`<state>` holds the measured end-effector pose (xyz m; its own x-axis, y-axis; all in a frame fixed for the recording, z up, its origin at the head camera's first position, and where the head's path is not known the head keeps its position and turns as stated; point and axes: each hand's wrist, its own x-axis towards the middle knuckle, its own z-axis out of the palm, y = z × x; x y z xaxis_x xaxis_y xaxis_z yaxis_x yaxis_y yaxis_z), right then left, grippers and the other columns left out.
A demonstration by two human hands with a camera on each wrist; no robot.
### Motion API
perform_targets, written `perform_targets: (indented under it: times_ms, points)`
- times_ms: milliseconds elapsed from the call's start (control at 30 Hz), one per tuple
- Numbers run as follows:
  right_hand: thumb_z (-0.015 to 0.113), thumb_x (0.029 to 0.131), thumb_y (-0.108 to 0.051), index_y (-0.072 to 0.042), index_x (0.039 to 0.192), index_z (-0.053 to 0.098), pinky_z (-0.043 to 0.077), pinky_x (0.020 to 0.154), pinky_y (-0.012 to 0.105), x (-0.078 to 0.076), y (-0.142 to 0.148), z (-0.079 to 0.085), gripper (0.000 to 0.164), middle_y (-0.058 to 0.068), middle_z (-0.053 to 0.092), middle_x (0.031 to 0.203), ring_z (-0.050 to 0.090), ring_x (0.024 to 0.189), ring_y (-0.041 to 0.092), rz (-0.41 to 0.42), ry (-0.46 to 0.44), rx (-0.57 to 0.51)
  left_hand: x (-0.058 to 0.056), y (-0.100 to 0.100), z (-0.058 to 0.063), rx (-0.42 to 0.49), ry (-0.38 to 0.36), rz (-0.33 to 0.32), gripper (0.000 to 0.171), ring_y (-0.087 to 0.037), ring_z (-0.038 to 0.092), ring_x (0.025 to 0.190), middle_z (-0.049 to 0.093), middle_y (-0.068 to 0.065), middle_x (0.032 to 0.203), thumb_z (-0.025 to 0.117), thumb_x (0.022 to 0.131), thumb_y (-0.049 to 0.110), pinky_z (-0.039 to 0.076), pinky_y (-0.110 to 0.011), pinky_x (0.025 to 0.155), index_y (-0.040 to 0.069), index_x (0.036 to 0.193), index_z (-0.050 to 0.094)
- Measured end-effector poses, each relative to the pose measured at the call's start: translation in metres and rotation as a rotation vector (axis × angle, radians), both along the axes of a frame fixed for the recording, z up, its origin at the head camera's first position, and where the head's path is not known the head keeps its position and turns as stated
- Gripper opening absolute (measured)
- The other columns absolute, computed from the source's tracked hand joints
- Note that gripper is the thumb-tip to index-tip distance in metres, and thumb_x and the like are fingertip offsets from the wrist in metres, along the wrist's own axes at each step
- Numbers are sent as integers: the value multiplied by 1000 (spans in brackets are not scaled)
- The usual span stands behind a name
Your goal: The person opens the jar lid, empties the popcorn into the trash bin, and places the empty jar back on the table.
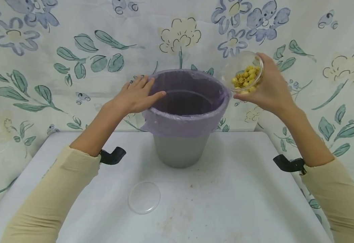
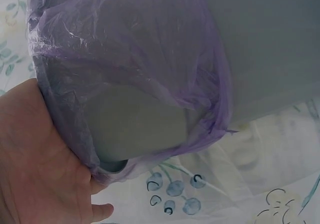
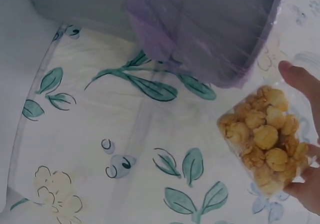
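Note:
A grey bin [image 1: 180, 152], lined with a purple plastic bag [image 1: 189, 126], stands upright at the far side of the table. My left hand [image 1: 135, 96] rests on its left rim with fingers fairly straight and the thumb reaching over the opening; the left wrist view has the palm [image 2: 40, 159] against the bagged rim. Beside the right rim, my right hand [image 1: 271, 86] grips a clear plastic tub [image 1: 240, 62], tilted with its mouth toward the bin. Yellow popcorn [image 1: 246, 78] lies inside the tub, also visible as rounded pieces [image 3: 265, 134] in the right wrist view.
A clear round lid [image 1: 144, 198] lies flat on the white table [image 1: 104, 202], in front of the bin and to its left. Small brownish crumbs and smudges [image 1: 191, 186] mark the tabletop. A floral cloth [image 1: 104, 91] hangs right behind the bin.

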<state>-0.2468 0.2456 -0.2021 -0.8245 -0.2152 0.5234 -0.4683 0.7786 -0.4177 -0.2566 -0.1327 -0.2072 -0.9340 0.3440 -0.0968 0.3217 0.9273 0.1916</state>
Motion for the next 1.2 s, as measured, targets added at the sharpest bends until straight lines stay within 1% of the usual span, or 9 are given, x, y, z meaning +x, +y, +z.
perform_targets:
  times_ms: [100,267,333,533,667,767,867,1033,1200]
  points:
    - [95,67,-25,-10,158,20,33,112,50,-4,-5,0,118,17,39,150,41,135,33,0,34,49,0,0,0,1,4,0,87,-36,-12,149,-7,-23,163,20,102,64,-6,-59,116,2,159,-1]
    - [93,68,-34,-9,156,21,35,110,53,-12,-12,-1,117,18,38,151,41,134,37,-30,114,211,1,-1,0,5,2,2,86,-36,-12,149,-7,-22,164,20,102,63,-6,-59,116,2,159,-1]
    - [93,68,-33,-7,155,22,35,110,53,-15,-14,-2,115,19,38,151,40,135,38,-32,154,261,1,0,0,9,1,4,85,-35,-13,149,-7,-22,164,20,102,63,-7,-59,116,3,159,-1]
    - [92,70,-28,-6,150,29,40,106,53,-25,-13,-3,104,21,44,145,43,132,39,-16,275,322,1,1,1,11,1,8,85,-35,-13,149,-7,-22,164,21,103,63,-7,-59,115,3,159,-1]
    - [88,74,-27,-1,143,38,39,106,48,-32,-15,-3,89,22,50,137,47,125,40,46,392,357,1,1,0,11,-4,11,85,-35,-13,149,-8,-22,164,21,103,62,-7,-60,115,3,159,-2]
    - [87,74,-23,2,139,41,36,109,45,-34,-18,-1,84,23,52,134,47,122,42,76,434,394,1,0,0,9,-4,11,85,-35,-13,149,-8,-22,163,21,103,62,-7,-59,115,3,159,-2]
    - [87,73,-18,3,138,43,35,110,46,-34,-21,1,82,23,54,133,48,122,42,82,437,429,1,0,-1,8,0,12,85,-35,-13,149,-7,-22,164,22,103,62,-7,-59,116,3,159,-1]
    - [87,71,-16,3,137,43,30,114,44,-36,-26,2,82,23,54,135,47,126,41,105,444,464,2,0,-1,10,-3,14,84,-35,-12,149,-7,-23,164,22,103,62,-6,-59,116,2,159,0]
    - [90,68,-17,3,137,41,31,113,46,-38,-27,2,87,24,52,136,45,128,43,117,503,503,1,1,0,14,-5,14,84,-36,-13,149,-7,-23,163,22,103,61,-6,-60,116,3,159,-1]
